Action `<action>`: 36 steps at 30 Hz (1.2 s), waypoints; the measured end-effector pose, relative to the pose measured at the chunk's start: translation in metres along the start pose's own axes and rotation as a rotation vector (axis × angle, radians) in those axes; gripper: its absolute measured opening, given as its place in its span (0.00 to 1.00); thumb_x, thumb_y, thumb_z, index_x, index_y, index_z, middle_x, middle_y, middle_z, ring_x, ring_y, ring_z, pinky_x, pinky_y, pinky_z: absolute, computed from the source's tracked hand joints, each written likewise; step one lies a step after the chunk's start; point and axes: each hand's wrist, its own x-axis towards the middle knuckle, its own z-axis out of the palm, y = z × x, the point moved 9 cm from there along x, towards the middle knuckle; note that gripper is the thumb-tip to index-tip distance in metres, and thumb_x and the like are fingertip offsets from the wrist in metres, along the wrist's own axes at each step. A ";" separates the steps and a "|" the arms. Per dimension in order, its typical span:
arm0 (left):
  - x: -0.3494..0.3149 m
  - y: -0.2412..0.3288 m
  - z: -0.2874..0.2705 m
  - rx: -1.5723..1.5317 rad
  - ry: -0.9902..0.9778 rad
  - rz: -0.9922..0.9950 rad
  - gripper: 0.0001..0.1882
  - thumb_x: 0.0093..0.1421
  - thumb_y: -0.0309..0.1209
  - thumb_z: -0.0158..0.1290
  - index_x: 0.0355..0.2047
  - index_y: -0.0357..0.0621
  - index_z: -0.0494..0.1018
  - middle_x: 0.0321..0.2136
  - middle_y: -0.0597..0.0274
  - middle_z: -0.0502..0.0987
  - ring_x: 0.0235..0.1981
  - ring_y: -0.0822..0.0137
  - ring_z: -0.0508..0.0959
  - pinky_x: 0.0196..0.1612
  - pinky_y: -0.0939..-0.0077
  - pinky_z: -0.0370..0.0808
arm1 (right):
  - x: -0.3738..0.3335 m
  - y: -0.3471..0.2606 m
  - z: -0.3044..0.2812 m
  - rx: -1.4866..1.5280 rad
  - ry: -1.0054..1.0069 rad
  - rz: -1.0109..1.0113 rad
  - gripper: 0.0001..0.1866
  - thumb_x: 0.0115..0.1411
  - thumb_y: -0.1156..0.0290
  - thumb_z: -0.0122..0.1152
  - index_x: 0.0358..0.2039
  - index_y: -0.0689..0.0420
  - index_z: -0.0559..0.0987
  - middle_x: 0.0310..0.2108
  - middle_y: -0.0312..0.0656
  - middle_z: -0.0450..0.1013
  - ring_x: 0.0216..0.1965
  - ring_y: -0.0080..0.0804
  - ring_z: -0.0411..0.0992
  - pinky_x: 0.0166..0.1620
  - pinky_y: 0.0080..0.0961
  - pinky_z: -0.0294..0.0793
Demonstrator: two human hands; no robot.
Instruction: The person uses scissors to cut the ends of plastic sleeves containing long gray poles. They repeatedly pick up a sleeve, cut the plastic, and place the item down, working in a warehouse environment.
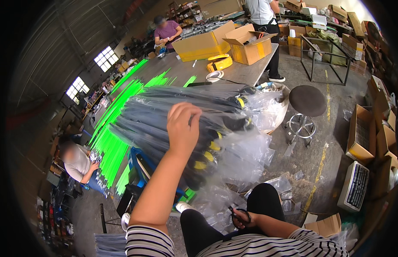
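My left hand (pixel 184 126) is above a pile of long dark pieces in clear plastic sleeves (pixel 147 111), its fingers curled toward the thumb. Whatever it pinches, if anything, is too thin and see-through to make out. Yellow parts (pixel 214 146) show through the sleeves near their right ends, where loose clear film (pixel 246 156) spreads out. Low down, in front of my lap, my right hand (pixel 241 218) grips black-handled scissors (pixel 249 217). Their blades point up and left, close to the hanging film.
Bright green strips (pixel 109 150) lie left of the pile, where a seated person (pixel 74 165) works. Cardboard boxes (pixel 203 45) and yellow tape rolls (pixel 219 63) sit on the table's far part. A round stool (pixel 307 101) stands to the right; open cartons (pixel 361 132) line the right side.
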 end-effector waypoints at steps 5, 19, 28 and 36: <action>-0.079 0.043 -0.013 0.152 -0.314 -0.088 0.07 0.39 0.19 0.55 0.20 0.42 0.70 0.23 0.61 0.70 0.27 0.63 0.71 0.31 0.72 0.67 | 0.001 -0.003 0.009 0.002 -0.043 0.018 0.32 0.53 0.34 0.31 0.14 0.53 0.60 0.11 0.34 0.54 0.13 0.22 0.52 0.17 0.17 0.52; -0.203 0.061 0.060 -1.062 -0.447 -1.647 0.31 0.48 0.48 0.56 0.32 0.25 0.65 0.30 0.44 0.70 0.28 0.54 0.76 0.29 0.66 0.76 | -0.001 0.000 0.012 -0.023 0.132 0.027 0.33 0.52 0.34 0.31 0.13 0.53 0.60 0.10 0.34 0.54 0.12 0.23 0.52 0.16 0.18 0.53; -0.182 0.091 0.050 -1.617 -0.360 -1.550 0.12 0.53 0.27 0.51 0.38 0.38 0.69 0.28 0.61 0.72 0.30 0.70 0.74 0.37 0.65 0.73 | -0.010 0.001 0.014 -0.134 0.147 -0.042 0.29 0.57 0.41 0.32 0.15 0.53 0.60 0.11 0.34 0.54 0.13 0.22 0.52 0.17 0.17 0.54; -0.127 0.129 -0.011 -1.783 -0.358 -1.196 0.14 0.51 0.22 0.52 0.39 0.35 0.69 0.30 0.57 0.73 0.31 0.64 0.75 0.34 0.69 0.74 | -0.053 -0.018 0.081 -0.686 0.199 -0.081 0.22 0.56 0.56 0.51 0.12 0.55 0.64 0.09 0.33 0.58 0.12 0.20 0.57 0.18 0.19 0.56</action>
